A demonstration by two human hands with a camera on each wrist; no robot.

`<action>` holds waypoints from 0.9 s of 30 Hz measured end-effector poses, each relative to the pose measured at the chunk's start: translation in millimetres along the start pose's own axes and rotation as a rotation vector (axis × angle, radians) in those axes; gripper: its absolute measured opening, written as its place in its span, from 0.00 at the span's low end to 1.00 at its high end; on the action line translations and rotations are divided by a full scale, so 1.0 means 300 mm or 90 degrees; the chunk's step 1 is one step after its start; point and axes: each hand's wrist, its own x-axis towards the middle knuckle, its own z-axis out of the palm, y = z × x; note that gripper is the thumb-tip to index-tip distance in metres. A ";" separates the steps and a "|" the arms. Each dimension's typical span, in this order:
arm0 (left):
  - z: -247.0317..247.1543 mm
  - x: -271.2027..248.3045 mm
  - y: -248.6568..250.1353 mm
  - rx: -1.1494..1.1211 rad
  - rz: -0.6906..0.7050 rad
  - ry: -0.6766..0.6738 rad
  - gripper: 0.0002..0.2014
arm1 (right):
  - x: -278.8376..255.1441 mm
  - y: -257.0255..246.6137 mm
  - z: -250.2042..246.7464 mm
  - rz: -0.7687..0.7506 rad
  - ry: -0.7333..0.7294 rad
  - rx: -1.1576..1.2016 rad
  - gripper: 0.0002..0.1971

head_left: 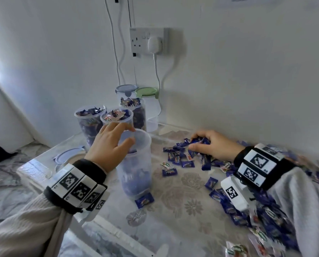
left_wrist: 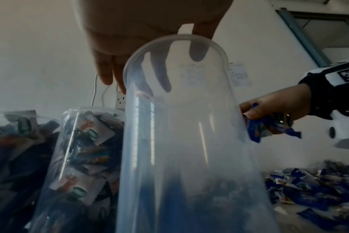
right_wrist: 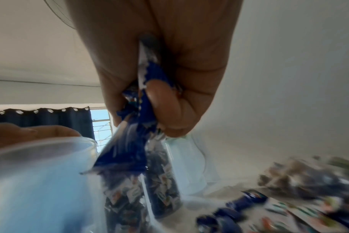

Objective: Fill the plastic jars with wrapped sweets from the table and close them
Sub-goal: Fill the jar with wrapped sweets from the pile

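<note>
Left hand [head_left: 109, 145] grips open jar [head_left: 136, 164] rim; right hand [head_left: 215, 145] clutches blue sweets [head_left: 199, 140].

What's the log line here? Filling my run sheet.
left hand: holds jar rim | right hand: grips sweets | jar: open, part-filled

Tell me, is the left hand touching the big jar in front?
Touching. In the left wrist view the left hand hooks its fingers over the rim, inside the front jar.
</note>
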 end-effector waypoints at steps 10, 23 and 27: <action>0.040 -0.084 -0.042 -0.279 -0.030 0.038 0.46 | 0.220 -0.348 0.076 -0.243 0.007 0.041 0.05; 0.067 -0.101 -0.051 -0.365 -0.118 0.042 0.47 | 0.301 -0.385 0.266 -0.384 0.076 0.105 0.25; 0.076 -0.101 -0.066 -0.379 -0.111 0.045 0.48 | 0.298 -0.387 0.309 -0.385 0.142 0.264 0.22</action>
